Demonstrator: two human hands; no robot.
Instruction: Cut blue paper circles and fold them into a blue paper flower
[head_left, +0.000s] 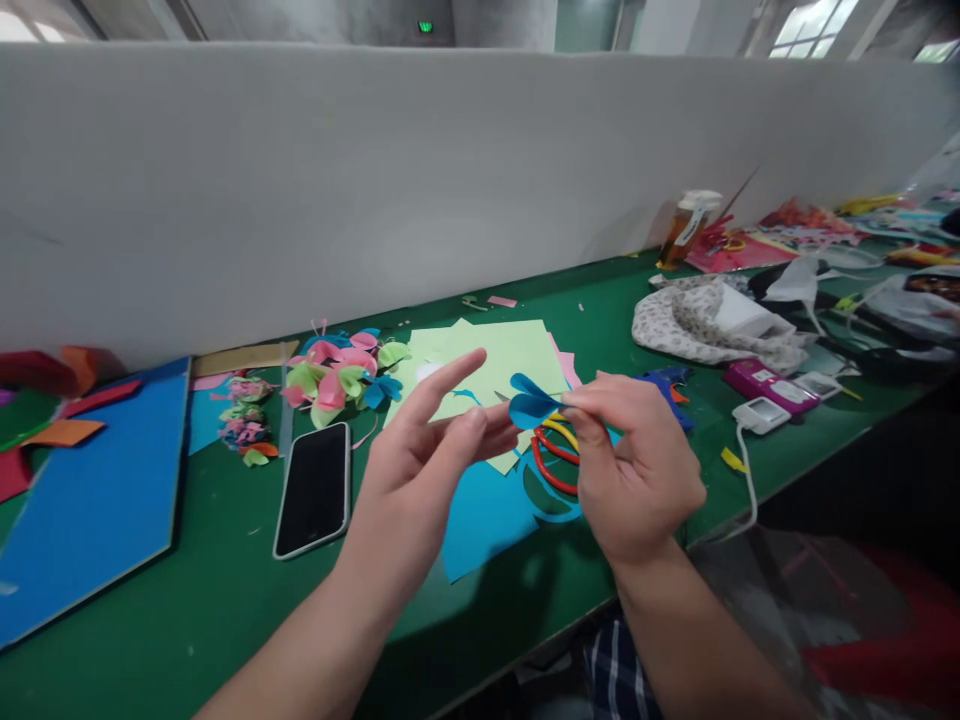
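Observation:
My right hand (637,455) pinches the gathered end of a blue paper flower piece (531,402), whose rounded petals fan out to the left. Close beside those petals is my left hand (427,440), its index finger and thumb spread apart and nothing held; whether a fingertip touches the paper I cannot tell. Scissors with red and yellow handles (553,470) lie under the hands, partly hidden by the right one. Beneath are light green paper sheets (517,345) and a cut blue paper sheet (480,525). A heap of pink, green and blue paper flowers (337,375) sits behind my left hand.
A phone (315,490) lies left of my left arm, near a blue board (105,500). At right are a blue glue gun (671,390), a purple box (772,388), a white-corded device (761,415), a patterned cloth (705,320) and a jar (686,230). A white partition (375,180) borders the green table.

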